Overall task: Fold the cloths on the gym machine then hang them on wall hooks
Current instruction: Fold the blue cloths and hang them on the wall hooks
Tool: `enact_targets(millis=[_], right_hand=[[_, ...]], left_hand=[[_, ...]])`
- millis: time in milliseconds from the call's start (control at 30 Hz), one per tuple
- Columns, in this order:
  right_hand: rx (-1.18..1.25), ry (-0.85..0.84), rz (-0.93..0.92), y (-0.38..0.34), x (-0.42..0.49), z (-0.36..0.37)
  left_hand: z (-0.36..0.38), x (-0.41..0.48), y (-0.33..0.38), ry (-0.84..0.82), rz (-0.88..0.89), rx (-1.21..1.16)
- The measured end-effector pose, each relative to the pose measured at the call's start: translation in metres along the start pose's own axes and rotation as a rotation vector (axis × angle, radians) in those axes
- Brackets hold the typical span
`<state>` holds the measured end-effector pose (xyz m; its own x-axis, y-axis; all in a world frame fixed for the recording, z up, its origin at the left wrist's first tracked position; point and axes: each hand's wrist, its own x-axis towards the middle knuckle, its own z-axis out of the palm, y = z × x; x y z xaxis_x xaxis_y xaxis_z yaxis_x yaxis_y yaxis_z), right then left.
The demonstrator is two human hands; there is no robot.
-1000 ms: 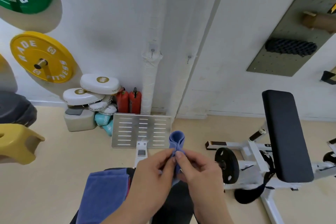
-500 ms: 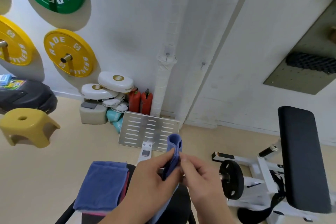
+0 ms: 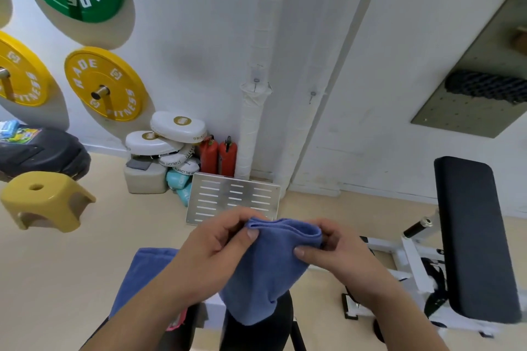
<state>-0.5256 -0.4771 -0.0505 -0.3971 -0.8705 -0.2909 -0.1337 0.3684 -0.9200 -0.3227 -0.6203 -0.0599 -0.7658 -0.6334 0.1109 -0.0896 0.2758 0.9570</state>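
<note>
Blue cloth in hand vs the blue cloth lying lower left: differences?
1. The held blue cloth hangs in the air, its top edge pinched by the left hand and right hand; the lying blue cloth lies flat below, untouched.
2. The held blue cloth shows in full; the lying blue cloth is partly hidden behind the left forearm.
Both look the same blue.

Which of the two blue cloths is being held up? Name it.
The blue folded cloth in the middle, pinched along its top edge by the left hand and right hand. The other blue cloth lies flat at lower left, in no hand.
</note>
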Motion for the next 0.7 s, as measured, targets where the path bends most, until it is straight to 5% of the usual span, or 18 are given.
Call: enact_targets(millis=[233, 500, 700], right_hand=[[0.129, 0.317, -0.084, -0.001, -0.004, 0.012], [-0.593, 0.106, -0.301, -0.012, -0.005, 0.008], [-0.397, 0.177, -0.186, -0.018, 0.005, 0.016]], left_hand=[[0.011, 0.009, -0.012, 0.186, 0.001, 0.076], [0.030, 0.017, 0.001, -0.196, 0.130, 0.119], [0.024, 0.016, -0.014, -0.137, -0.021, -0.055]])
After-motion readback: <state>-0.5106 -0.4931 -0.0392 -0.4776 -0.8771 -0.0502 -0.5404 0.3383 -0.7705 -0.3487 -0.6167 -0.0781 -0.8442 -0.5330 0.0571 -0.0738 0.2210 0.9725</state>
